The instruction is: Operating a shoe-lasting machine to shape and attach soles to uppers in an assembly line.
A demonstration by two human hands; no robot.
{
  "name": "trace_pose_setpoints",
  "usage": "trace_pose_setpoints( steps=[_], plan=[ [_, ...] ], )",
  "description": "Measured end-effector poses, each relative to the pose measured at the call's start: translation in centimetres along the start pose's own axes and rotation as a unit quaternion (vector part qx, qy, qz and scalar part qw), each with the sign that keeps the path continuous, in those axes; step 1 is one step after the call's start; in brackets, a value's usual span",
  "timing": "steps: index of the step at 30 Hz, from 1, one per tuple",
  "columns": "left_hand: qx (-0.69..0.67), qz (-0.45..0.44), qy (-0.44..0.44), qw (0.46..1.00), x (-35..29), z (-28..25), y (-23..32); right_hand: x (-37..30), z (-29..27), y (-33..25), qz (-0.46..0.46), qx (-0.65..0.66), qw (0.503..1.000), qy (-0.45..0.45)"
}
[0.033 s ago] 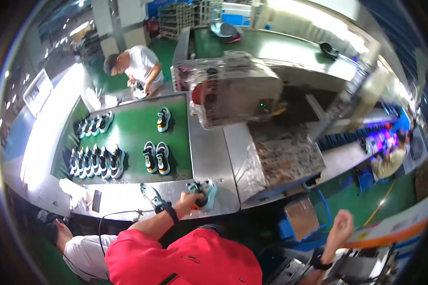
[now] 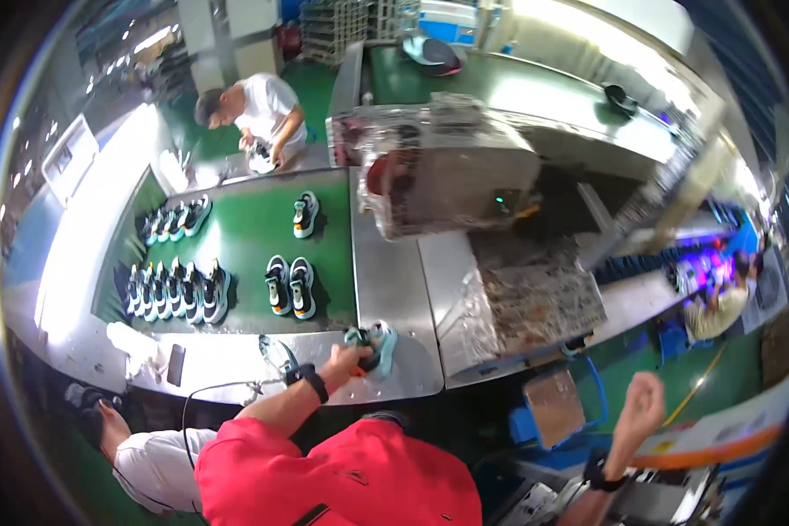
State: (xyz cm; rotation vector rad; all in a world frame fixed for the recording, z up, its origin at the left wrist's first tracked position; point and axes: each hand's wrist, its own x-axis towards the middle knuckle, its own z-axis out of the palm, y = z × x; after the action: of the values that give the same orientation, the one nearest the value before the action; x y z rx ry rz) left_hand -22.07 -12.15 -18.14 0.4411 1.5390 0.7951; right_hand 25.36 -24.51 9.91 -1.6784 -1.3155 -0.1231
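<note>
My left hand point(image 2: 349, 359), with a dark band at the wrist, is closed on a sneaker point(image 2: 380, 349) in black and pale teal at the near edge of the metal counter. A second pale teal shoe piece, partly hidden by my wrist, lies close by; this light-coloured shoe point(image 2: 275, 352) rests on the counter to the left. My right hand point(image 2: 643, 405) is raised off to the right, away from the counter, its fingers curled in with nothing visible in them.
Several sneakers point(image 2: 175, 292) stand in rows on the green belt point(image 2: 245, 254). Plastic-wrapped machinery point(image 2: 465, 188) stands right of it. A co-worker point(image 2: 267, 110) handles a shoe across the belt; another person point(image 2: 158, 460) is close at my left. A blue-framed chair point(image 2: 557, 408) stands between counter and right hand.
My right hand has shifted slightly up and to the right. My left hand stays on the sneaker. The whole view has tilted a little.
</note>
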Motion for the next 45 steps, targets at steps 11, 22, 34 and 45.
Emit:
trace_pose_setpoints(
  steps=[11, 22, 34, 45],
  plan=[
    [-0.016, 0.112, 0.211, 0.971, 33.4, -9.2, 17.6, 36.5, 33.4, -24.9, -0.182, -0.019, 0.929, -0.320],
    [0.027, 0.287, -0.036, 0.957, 27.1, -2.7, 14.4, 43.2, 50.5, -29.3, -0.153, -0.034, 0.909, -0.385],
    [-0.130, -0.128, -0.608, 0.773, -0.6, 9.6, 14.4, 31.5, 26.5, -24.5, -0.531, -0.106, 0.839, -0.058],
    [0.015, -0.333, -0.857, 0.392, -9.3, 24.7, 11.1, 1.4, 4.3, -10.2, -0.170, -0.321, 0.929, -0.069]
  ],
)
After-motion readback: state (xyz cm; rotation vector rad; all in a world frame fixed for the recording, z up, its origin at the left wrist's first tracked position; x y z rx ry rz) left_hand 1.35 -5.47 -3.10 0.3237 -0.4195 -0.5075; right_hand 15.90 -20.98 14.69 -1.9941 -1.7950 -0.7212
